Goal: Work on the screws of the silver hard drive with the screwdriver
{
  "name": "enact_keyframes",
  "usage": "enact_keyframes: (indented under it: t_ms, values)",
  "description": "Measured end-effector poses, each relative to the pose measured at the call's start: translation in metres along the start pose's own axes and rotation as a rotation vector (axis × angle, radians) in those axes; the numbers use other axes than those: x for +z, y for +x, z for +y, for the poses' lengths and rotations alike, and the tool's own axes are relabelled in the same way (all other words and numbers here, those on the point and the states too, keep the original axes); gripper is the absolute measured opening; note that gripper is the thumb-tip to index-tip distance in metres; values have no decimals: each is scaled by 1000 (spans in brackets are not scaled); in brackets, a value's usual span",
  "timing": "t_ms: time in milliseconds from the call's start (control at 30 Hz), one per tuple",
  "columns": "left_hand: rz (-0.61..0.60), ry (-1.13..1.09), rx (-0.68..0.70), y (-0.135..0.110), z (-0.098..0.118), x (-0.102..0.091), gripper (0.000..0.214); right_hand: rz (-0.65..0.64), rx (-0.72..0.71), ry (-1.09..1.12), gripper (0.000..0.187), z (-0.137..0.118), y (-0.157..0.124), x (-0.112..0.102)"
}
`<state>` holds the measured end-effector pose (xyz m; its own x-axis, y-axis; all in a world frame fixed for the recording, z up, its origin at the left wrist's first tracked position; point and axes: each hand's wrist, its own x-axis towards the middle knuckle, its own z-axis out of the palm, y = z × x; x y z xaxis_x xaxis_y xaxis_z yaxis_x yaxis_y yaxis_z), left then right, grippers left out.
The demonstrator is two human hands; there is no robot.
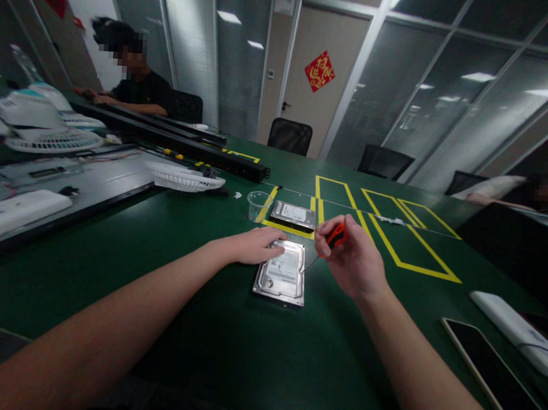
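Note:
A silver hard drive [281, 275] lies flat on the green table [201, 324] in front of me. My left hand [255, 245] rests with its fingers stretched flat on the drive's far left corner. My right hand [351, 256] is closed around a small screwdriver with a red and black handle [335, 235]; its thin shaft points down toward the drive's right edge. A second hard drive [294, 214] sits farther back on yellow tape lines, with a small clear plastic cup [258, 205] just left of it.
A long black power strip [198, 151] and white fan grilles [183, 178] lie at the left. A white device [517, 331] and a dark tablet [500, 373] sit at the right. One person sits at the far left, another at the far right edge. Empty chairs stand behind the table.

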<state>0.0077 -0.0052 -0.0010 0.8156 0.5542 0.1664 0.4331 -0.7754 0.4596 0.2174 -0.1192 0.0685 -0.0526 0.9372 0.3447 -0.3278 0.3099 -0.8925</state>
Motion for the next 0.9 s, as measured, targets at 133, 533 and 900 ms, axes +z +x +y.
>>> enact_keyframes:
  t_ms: [133, 533, 900]
  values:
    - [7, -1, 5, 0, -1, 1, 45, -3, -4, -19, 36, 0, 0, 1]
    - [4, 0, 1, 0, -1, 0, 45, -50, -26, -12, 32, 2, -1, -1]
    - [12, -9, 8, 0, -4, 2, 47, -97, -31, 22, 29, 0, -2, 1]
